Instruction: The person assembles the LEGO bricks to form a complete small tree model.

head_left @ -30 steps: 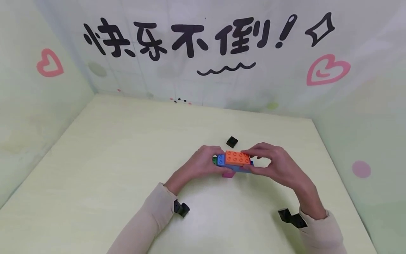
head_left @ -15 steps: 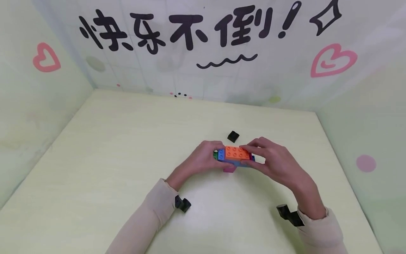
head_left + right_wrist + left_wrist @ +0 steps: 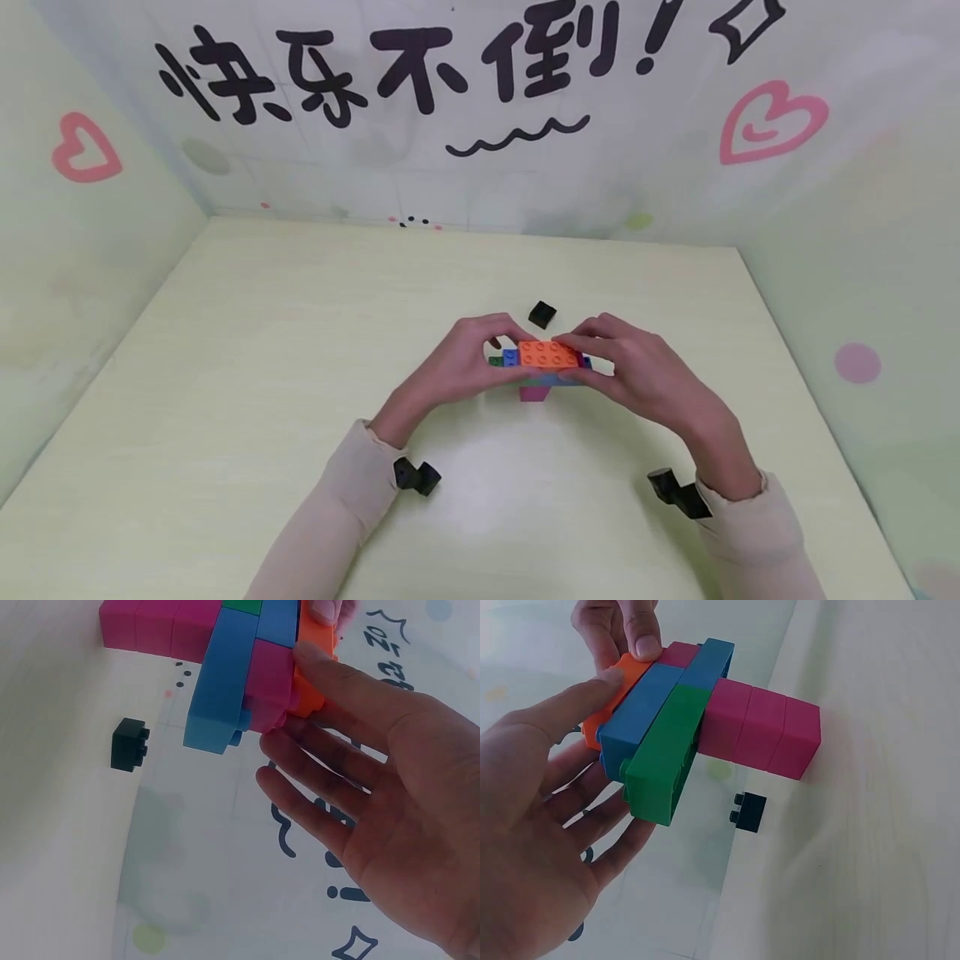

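Observation:
A stack of toy building bricks stands on the table, its pink column (image 3: 763, 727) at the bottom. Across the column lie a green brick (image 3: 667, 746) and a light blue brick (image 3: 217, 686). Above them sit a blue brick (image 3: 641, 705) and a pink brick (image 3: 268, 682). An orange brick (image 3: 538, 354) with studs up forms the top. My left hand (image 3: 467, 360) holds the orange brick's left part, thumb on the near side and fingers behind. My right hand (image 3: 651, 373) pinches its right end between thumb and fingers.
A small black brick (image 3: 542, 315) lies on the table (image 3: 300, 333) just behind the stack. The back wall (image 3: 337, 175) with black lettering and pink hearts, plus side walls, bounds the table. Black wrist cameras (image 3: 678, 493) stick out from both sleeves.
My left hand has shifted from the blue and green bricks' left end up to the orange brick. The right hand keeps its pinch. The head view has shifted slightly.

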### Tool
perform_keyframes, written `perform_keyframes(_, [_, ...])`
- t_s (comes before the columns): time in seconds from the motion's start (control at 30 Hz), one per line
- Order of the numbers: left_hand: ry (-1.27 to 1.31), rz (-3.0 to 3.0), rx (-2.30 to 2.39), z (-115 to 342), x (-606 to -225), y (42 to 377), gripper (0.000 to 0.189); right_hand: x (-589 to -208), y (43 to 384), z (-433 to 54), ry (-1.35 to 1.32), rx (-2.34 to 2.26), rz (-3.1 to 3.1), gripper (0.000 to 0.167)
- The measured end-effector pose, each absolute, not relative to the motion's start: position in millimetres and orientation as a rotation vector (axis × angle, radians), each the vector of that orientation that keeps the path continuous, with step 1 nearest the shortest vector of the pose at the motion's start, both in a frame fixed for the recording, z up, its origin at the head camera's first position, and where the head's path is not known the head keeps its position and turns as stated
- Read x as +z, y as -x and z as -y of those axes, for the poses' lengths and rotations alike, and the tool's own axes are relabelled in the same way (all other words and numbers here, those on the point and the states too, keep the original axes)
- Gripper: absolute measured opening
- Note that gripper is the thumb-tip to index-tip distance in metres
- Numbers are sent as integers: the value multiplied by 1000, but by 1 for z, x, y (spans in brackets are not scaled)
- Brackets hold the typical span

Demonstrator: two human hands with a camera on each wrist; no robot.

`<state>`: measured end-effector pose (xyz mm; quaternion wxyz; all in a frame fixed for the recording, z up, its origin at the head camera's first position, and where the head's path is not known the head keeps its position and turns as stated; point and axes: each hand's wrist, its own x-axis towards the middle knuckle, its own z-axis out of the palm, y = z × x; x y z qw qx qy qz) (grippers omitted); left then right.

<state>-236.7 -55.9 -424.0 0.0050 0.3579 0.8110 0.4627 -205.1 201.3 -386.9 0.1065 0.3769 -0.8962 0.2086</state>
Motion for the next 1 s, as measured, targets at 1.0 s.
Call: perform_keyframes(1.0, [-1115,-2667,1283,64,-401,227,26,-381,213,-203,-1161,935,2594,33])
